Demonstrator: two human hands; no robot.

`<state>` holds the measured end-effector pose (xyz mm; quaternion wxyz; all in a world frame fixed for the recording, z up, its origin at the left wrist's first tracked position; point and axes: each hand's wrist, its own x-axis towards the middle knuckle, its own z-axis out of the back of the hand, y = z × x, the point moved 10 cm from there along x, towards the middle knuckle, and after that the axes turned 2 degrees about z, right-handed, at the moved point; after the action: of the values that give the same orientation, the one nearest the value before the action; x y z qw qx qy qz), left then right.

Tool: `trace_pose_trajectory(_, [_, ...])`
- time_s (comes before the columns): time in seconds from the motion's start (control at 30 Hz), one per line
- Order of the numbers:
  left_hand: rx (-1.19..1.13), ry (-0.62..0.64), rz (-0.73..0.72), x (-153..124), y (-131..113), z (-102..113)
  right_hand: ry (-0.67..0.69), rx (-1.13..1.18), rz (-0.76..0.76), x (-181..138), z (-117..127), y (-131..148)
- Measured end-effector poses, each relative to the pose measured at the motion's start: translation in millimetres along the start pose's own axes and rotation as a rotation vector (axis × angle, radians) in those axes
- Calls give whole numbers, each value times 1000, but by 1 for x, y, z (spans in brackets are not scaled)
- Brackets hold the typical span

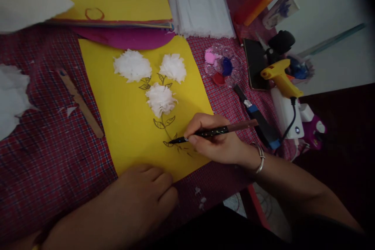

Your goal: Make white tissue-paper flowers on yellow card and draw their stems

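Observation:
My right hand (215, 140) pinches a slim black pen (211, 131) with a speckled barrel and a brownish back end. Its tip touches a drawn leaf (167, 144) low on a yellow sheet of paper (123, 125). Three white ruffled paper flowers (161, 99) sit on the sheet, with dark stems and leaves drawn below them. Near the sheet's bottom edge rests my left hand (146, 195), its fingers curled in and closed, their tips hidden beneath it. Nothing shows in that hand.
Right of the sheet lie a clear paint palette (222, 66), a blue-handled cutter (260, 121), a yellow glue gun (281, 76) and a white power strip (285, 111). A wooden stick (80, 103) lies left on the checked cloth (52, 156). White pleated paper (199, 4) is behind.

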<state>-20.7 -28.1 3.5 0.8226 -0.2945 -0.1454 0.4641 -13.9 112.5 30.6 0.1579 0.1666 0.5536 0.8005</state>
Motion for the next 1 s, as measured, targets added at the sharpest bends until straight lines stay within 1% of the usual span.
trace_pose_trajectory(0.07, [2,3,10,0,1,0,-13,11,19,0,1,1])
trace_pose_trajectory(0.2, [5,4,0,0,0,1,26,1,25,0,-2,2])
trace_pose_trajectory(0.33, [-9,6,3,0,0,0,-16,-2,31,1,3,3])
trace_pose_trajectory(0.43, [4,-9,6,1,-1,1,-5,21,31,1,2,3])
trace_pose_trajectory(0.5, [27,-50,17,1,0,6,5,11,25,1,1,2])
trace_pose_trajectory(0.57, [64,-137,42,-1,5,18,-19,-8,16,0,4,0])
trace_pose_trajectory(0.6, [86,-179,67,-3,11,25,-43,-9,13,0,6,0])
trace_pose_trajectory(0.67, [145,-228,161,-8,27,37,-99,24,-5,-2,12,-1])
trace_pose_trajectory(0.73, [212,-211,295,-14,47,41,-126,115,-37,-4,15,-5])
trace_pose_trajectory(0.8, [269,-173,422,-18,64,43,-108,237,-59,-7,11,-7])
trace_pose_trajectory(0.87, [297,-162,473,-18,70,45,-74,327,-48,-11,5,-6])
trace_pose_trajectory(1.0, [321,-192,475,-11,65,50,-28,358,-10,-17,-6,-1])
